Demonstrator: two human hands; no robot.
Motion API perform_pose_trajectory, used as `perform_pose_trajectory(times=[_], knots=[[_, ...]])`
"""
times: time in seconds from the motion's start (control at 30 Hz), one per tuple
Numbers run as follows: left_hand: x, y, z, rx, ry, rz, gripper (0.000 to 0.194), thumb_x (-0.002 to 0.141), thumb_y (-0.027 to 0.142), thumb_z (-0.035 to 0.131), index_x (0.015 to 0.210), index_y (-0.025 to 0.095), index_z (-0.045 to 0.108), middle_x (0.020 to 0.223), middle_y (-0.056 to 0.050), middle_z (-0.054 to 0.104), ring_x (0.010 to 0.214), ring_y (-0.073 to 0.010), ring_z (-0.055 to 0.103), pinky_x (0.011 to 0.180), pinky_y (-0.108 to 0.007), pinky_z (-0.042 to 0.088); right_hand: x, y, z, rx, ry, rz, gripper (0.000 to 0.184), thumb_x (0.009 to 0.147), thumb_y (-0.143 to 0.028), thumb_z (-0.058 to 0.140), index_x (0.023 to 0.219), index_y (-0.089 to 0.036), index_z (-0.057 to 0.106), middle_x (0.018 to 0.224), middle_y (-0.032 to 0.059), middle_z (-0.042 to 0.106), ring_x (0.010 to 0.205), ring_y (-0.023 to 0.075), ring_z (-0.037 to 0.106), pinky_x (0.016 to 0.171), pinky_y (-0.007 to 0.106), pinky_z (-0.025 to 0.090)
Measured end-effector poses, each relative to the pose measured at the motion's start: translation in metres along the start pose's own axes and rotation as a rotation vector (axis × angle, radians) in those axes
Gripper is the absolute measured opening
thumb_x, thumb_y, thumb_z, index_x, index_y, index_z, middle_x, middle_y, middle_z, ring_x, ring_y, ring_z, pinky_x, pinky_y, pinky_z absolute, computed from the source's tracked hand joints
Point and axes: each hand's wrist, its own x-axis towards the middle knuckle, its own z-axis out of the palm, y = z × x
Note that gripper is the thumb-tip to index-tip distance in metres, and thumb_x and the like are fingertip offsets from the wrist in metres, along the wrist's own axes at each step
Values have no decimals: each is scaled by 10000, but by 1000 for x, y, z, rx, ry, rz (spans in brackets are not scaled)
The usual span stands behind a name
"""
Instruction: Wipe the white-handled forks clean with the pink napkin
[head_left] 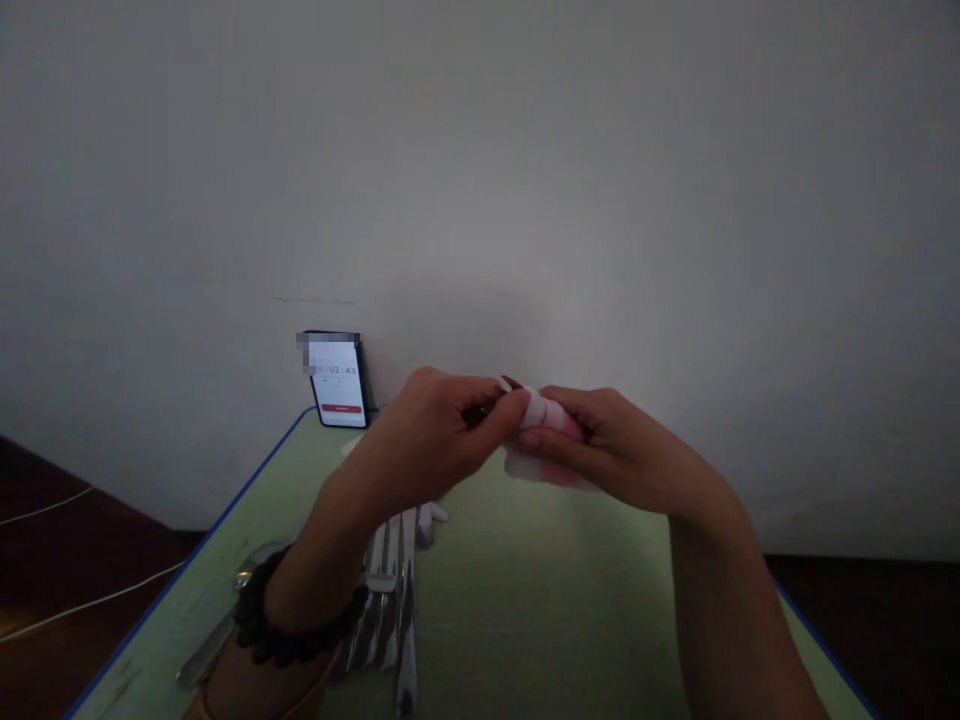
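Above the far part of the table, my two hands meet in front of the wall. My right hand is closed around a folded pink and white cloth, which hangs a little below the fingers. My left hand is closed in a pinch against the cloth's left end. A small, thin, shiny edge shows by its fingertips, but the fingers hide what it belongs to. Below my left wrist, several forks and knives lie side by side. A large spoon lies left of them, partly covered by the forearm with its dark bead bracelet.
A phone showing a timer leans against the wall at the table's back left corner. Small white objects lie just beyond the cutlery. The pale green table has a blue edge. White cables run across the floor at left.
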Motion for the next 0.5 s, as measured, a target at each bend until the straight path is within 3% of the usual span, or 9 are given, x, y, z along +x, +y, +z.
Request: perform_pose_trajectory(times=[0.17,0.5], knots=[[1,1,-1,28,2,55,376,890,319,432,689,124,683,536,15,605,484,-70,472,482,-185,351,1,-2,0,7,1,0,325,859,-460,499,736,-159,526,597,-38,462,534,77,389,496,206,294],[2,1,-3,44,-32,35,389,899,320,421,664,121,659,537,21,592,478,-63,438,478,-195,318,0,-3,0,32,-23,28,340,850,-482,499,771,-156,550,619,-28,483,545,85,403,503,209,306]])
